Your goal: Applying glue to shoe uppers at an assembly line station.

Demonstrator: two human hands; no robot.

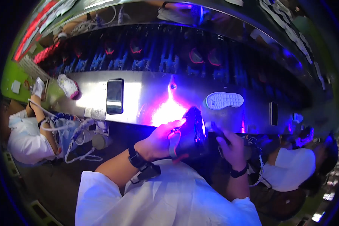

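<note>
My left hand point(160, 139) grips a dark shoe point(192, 132) from its left side, holding it just above my lap at the near edge of a shiny metal bench point(147, 98). Purple-blue light glows on the shoe and on my fingers. My right hand point(231, 145) is closed around a dark handheld tool point(216, 130) whose tip touches the shoe's right side. Both wrists wear dark bands, and my sleeves are white.
A phone point(114, 96) lies face up on the bench, left of the glow. A white shoe sole point(224, 100) rests at the right. A conveyor point(158, 56) with shoes runs behind. One person in white sits at my left point(26, 139), another at my right point(293, 169).
</note>
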